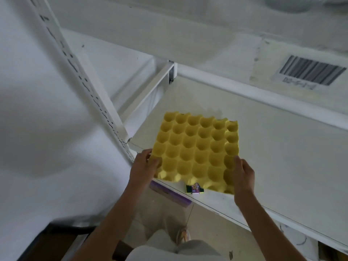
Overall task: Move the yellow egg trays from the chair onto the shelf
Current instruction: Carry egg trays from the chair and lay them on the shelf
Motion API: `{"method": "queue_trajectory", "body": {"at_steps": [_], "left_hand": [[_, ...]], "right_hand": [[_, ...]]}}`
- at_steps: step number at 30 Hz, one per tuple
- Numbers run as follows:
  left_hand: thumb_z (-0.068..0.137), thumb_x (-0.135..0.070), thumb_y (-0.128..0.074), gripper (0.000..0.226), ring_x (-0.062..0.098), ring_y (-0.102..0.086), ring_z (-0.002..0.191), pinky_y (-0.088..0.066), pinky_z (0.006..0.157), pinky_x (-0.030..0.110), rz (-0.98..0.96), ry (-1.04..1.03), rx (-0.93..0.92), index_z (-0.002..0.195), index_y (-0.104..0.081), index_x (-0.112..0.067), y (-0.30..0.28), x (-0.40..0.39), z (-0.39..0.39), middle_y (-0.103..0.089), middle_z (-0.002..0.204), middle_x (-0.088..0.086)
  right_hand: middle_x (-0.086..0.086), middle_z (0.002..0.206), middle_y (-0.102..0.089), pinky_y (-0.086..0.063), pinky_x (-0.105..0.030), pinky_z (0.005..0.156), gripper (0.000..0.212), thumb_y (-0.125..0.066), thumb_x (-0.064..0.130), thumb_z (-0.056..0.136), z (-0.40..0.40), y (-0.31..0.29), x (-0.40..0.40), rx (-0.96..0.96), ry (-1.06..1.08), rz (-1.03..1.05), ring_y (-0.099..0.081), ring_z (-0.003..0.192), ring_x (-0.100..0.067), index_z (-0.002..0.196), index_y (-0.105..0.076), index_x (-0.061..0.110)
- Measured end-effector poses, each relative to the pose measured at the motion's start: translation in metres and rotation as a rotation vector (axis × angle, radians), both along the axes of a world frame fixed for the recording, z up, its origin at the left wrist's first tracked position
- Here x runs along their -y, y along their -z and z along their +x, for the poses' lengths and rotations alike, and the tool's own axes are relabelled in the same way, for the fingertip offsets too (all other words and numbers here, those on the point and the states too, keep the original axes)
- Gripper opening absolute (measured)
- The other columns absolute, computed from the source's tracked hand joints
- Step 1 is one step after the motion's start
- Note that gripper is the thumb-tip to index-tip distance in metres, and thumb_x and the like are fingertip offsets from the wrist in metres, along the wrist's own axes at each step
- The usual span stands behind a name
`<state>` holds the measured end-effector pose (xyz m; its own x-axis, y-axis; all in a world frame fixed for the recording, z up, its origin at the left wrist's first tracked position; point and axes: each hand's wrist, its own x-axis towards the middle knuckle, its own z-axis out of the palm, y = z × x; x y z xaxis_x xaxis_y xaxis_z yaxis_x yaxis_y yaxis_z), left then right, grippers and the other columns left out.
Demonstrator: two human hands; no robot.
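A yellow egg tray [195,149] with several rows of cups lies over the front left part of the white shelf [282,157], its near edge at the shelf's front lip. My left hand [143,164] grips the tray's near left corner, thumb on top. My right hand [243,176] holds the near right corner. The chair is a dark shape at the bottom left [56,240], mostly cut off, with no trays visible on it.
A white slotted upright post [84,76] runs diagonally at the left of the shelf. An upper shelf beam carries a barcode label [308,72]. A small coloured tag [195,189] sits on the shelf's front lip. A purple box [171,194] shows below. My legs and a shoe [183,236] are underneath.
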<state>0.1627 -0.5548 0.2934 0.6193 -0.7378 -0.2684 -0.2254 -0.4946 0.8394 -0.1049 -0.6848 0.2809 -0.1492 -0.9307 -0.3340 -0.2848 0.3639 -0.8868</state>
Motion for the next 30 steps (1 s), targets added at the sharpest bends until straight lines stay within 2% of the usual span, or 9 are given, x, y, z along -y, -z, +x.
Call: {"method": "queue_trajectory", "body": {"at_steps": [5,8,13,17,19,22,25,27,30], "left_hand": [[0.09,-0.027,-0.061,0.025,0.019,-0.064,0.077,-0.051,0.065,0.031,0.036,0.052,-0.106,0.103,-0.059,-0.006,0.0,0.065,0.045,-0.069,0.091,0.011],[0.092,-0.026,-0.059,0.016,0.019,-0.054,0.072,-0.043,0.059,0.031,0.019,0.161,-0.029,0.09,-0.056,-0.01,-0.01,0.105,0.069,-0.058,0.08,0.01],[0.079,-0.039,-0.058,0.045,0.035,-0.067,0.098,-0.054,0.08,0.046,0.092,0.196,0.151,0.107,-0.063,-0.005,-0.015,0.154,0.113,-0.07,0.104,0.018],[0.078,-0.036,-0.058,0.014,0.022,-0.055,0.074,-0.041,0.06,0.031,0.132,0.226,0.124,0.086,-0.056,-0.025,-0.002,0.164,0.142,-0.058,0.081,0.001],[0.08,-0.033,-0.059,0.014,0.014,-0.053,0.07,-0.038,0.059,0.027,0.131,0.242,0.124,0.093,-0.056,-0.026,0.01,0.167,0.151,-0.056,0.086,-0.002],[0.086,-0.031,-0.058,0.046,0.023,-0.063,0.105,-0.05,0.085,0.037,0.107,0.234,0.109,0.129,-0.053,-0.014,0.029,0.173,0.154,-0.06,0.122,0.007],[0.094,-0.05,-0.055,0.085,0.041,-0.027,0.152,-0.028,0.12,0.055,0.244,0.321,0.339,0.162,-0.023,-0.01,0.041,0.17,0.148,-0.027,0.165,0.019],[0.098,-0.061,-0.048,0.095,0.043,-0.013,0.158,-0.016,0.125,0.056,0.245,0.41,0.613,0.165,-0.011,-0.006,0.043,0.16,0.138,-0.01,0.172,0.02],[0.098,-0.065,-0.038,0.094,0.045,-0.01,0.158,-0.013,0.128,0.057,0.17,0.493,0.801,0.164,-0.016,-0.003,0.032,0.141,0.112,-0.012,0.171,0.023]], "right_hand": [[-0.003,0.066,-0.049,-0.036,-0.035,0.059,0.044,-0.048,0.049,0.09,0.049,0.01,0.061,-0.023,0.049,0.02,-0.044,0.065,-0.019,0.073,-0.058,0.01],[0.002,0.063,-0.047,-0.034,-0.032,0.057,0.039,-0.045,0.047,0.091,0.081,0.013,0.091,-0.01,0.088,0.027,-0.042,0.063,-0.018,0.065,-0.054,0.02],[-0.002,0.086,-0.065,-0.046,-0.032,0.066,0.043,-0.039,0.045,0.097,0.13,0.02,0.126,-0.121,0.084,0.033,-0.06,0.078,-0.023,0.095,-0.072,0.017],[-0.001,0.085,-0.065,-0.043,-0.03,0.063,0.048,-0.032,0.047,0.097,0.156,0.029,0.136,-0.237,0.037,0.035,-0.06,0.076,-0.023,0.097,-0.072,0.021],[0.001,0.079,-0.063,-0.039,-0.028,0.057,0.046,-0.032,0.047,0.096,0.161,0.032,0.139,-0.259,0.041,0.037,-0.058,0.072,-0.019,0.092,-0.07,0.021],[0.001,0.08,-0.062,-0.043,-0.03,0.061,0.045,-0.034,0.045,0.096,0.159,0.035,0.142,-0.259,0.035,0.061,-0.059,0.074,-0.02,0.09,-0.07,0.019],[0.001,0.085,-0.063,-0.048,-0.032,0.063,0.036,-0.036,0.042,0.094,0.151,0.028,0.142,-0.201,0.0,0.113,-0.064,0.086,-0.025,0.094,-0.066,0.021],[-0.004,0.096,-0.065,-0.054,-0.037,0.068,0.037,-0.036,0.043,0.094,0.142,0.021,0.135,-0.193,-0.021,0.154,-0.066,0.095,-0.03,0.107,-0.061,0.018],[-0.006,0.115,-0.064,-0.054,-0.042,0.077,0.036,-0.04,0.044,0.096,0.121,0.012,0.105,-0.413,-0.066,0.014,-0.062,0.095,-0.028,0.115,-0.052,0.017]]}}
